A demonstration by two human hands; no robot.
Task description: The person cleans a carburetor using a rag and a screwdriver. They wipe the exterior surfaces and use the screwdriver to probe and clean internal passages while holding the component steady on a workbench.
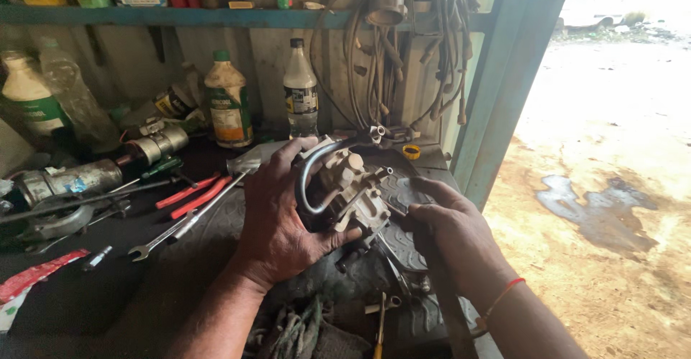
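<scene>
My left hand (277, 211) grips a grimy metal carburetor (353, 190) with a black rubber hose (306, 179) looped over its top, holding it above the workbench. My right hand (446, 226) reaches in from the right, its fingers touching the carburetor's right side near a small lever. A red thread band circles my right wrist. Under the part lies a black patterned rubber mat (403, 240).
A spanner (173, 233), red-handled pliers (194, 193) and metal cylinders (72, 179) lie on the left of the dark bench. Bottles (300, 92) stand against the wall under a shelf. Cables (392, 49) hang behind. A yellow screwdriver (379, 326) lies in front. An open doorway shows muddy ground at right.
</scene>
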